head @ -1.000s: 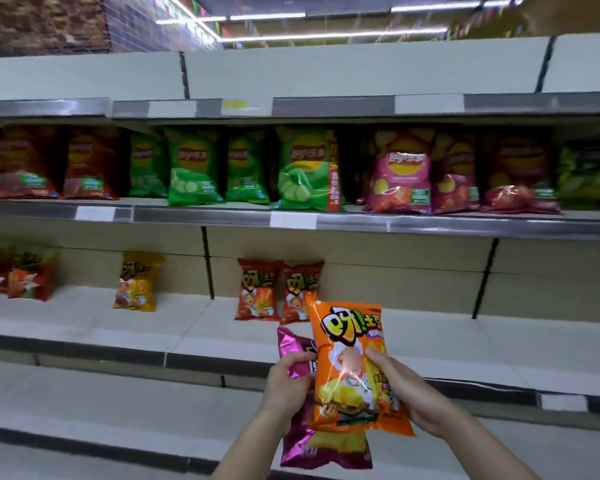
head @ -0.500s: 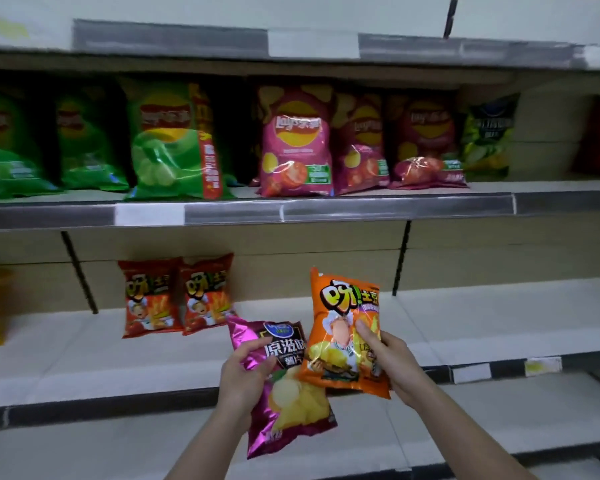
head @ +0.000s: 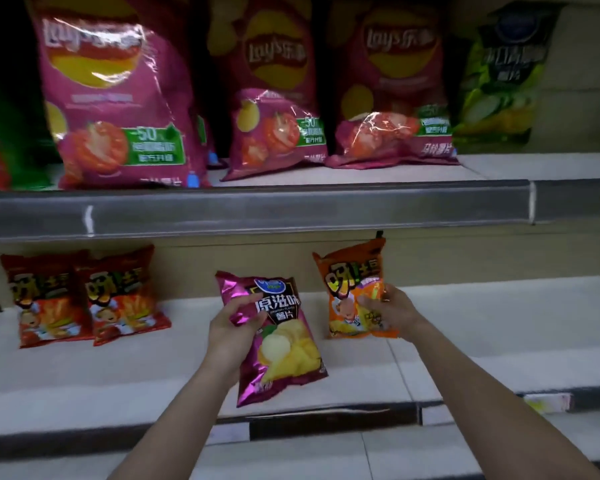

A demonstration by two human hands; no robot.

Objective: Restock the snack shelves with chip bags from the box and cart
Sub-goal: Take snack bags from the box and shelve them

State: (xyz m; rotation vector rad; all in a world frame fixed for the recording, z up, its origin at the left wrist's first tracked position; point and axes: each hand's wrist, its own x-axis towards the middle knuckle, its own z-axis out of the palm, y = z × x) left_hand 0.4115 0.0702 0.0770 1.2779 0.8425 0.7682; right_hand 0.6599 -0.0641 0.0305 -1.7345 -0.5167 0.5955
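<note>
My left hand grips a shiny purple chip bag by its left edge and holds it tilted above the front of the lower shelf. My right hand holds an orange chip bag upright, its bottom at the lower shelf's surface, close to the back wall. Two red bags of the same brand stand on that shelf to the left.
The upper shelf carries three pink Lay's bags and a green bag at the right, with green bags at the far left. Its metal front rail overhangs the lower shelf. Another shelf level lies below.
The view has closed in on the shelves. My right hand has carried the orange bag forward and right onto the lower shelf, apart from the purple bag. My left hand has followed forward with the purple bag.
</note>
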